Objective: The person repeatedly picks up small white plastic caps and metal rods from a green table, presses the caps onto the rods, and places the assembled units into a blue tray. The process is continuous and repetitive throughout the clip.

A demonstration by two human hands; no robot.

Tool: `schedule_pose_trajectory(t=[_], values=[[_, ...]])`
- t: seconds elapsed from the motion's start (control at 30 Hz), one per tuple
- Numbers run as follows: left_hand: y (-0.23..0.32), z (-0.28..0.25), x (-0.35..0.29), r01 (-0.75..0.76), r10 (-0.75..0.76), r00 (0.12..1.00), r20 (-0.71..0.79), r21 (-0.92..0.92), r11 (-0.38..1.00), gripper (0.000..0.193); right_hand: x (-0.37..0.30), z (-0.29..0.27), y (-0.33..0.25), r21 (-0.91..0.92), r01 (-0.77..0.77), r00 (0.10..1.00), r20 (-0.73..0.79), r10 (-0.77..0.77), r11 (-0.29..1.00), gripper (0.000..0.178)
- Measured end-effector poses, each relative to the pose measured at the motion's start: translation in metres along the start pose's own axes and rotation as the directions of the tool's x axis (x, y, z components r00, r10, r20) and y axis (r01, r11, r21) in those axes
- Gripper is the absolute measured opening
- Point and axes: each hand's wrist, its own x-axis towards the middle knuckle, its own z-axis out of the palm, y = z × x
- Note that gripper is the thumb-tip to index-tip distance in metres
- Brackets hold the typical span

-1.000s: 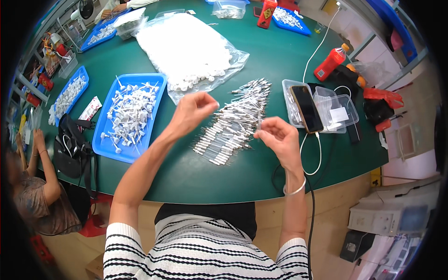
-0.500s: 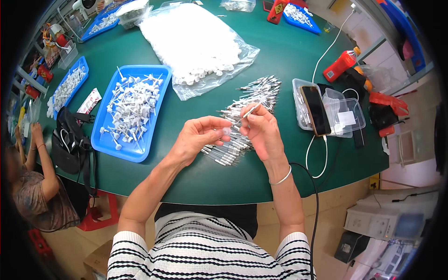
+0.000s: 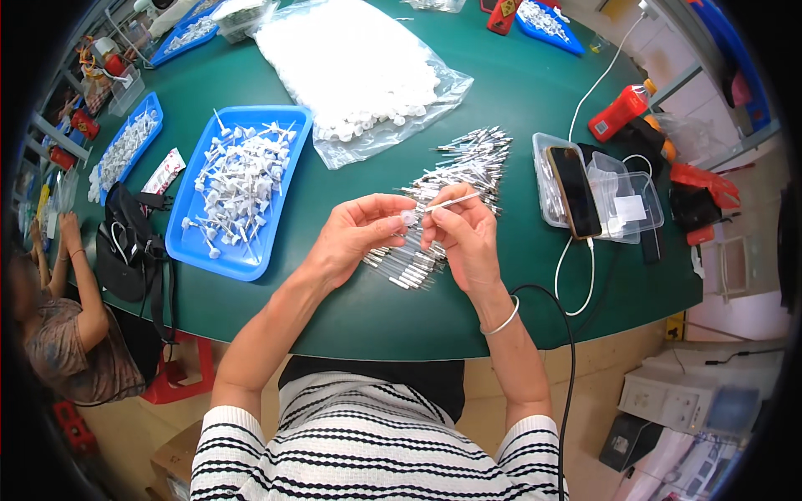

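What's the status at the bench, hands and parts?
Left hand pinches a small white cap. Right hand holds a thin metal pin, tip at the cap. Pin pile beneath; nothing between the hands.

At the near edge of the tabletop (image 3: 518, 100), a person's left hand (image 3: 355, 238) and right hand (image 3: 464, 238) meet above a heap of thin metal pins (image 3: 447, 196) that fans away toward the far right. Left of the heap lies a tray (image 3: 288, 179) filled with small capped pieces; behind it, a bag (image 3: 359, 71) of loose caps. Right of the pins, a phone (image 3: 572, 190) rests on lidded boxes (image 3: 622, 196). A second tray (image 3: 125, 150) lies farther left, near another person (image 3: 63, 334).
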Motion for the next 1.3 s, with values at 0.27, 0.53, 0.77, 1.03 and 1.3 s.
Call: schedule_pose_trajectory(t=[0.27,0.53,0.77,1.03,1.3], values=[[0.000,-0.001,0.001,0.048,-0.044,0.998,0.045,-0.096,0.994,0.030,-0.002,0.007,0.006,0.027,0.007,0.999,0.043,-0.008,1.000,0.011],[-0.001,-0.003,0.000,-0.025,0.024,1.000,-0.007,-0.068,0.997,0.028,-0.002,0.008,0.008,0.038,-0.014,0.999,0.037,0.013,0.999,0.013],[0.000,-0.001,-0.001,-0.042,0.041,0.999,-0.015,-0.073,0.996,0.026,-0.003,0.010,0.008,0.085,-0.031,0.998,0.056,0.027,0.996,0.014],[-0.002,-0.001,0.002,-0.049,0.042,0.997,-0.062,-0.122,0.991,0.024,-0.006,0.015,0.007,0.074,-0.009,0.998,0.059,0.005,0.997,0.014],[-0.004,-0.003,0.004,-0.130,0.114,0.990,-0.087,-0.196,0.972,0.025,-0.008,0.020,0.006,-0.035,0.084,0.995,0.053,-0.082,0.996,0.014]])
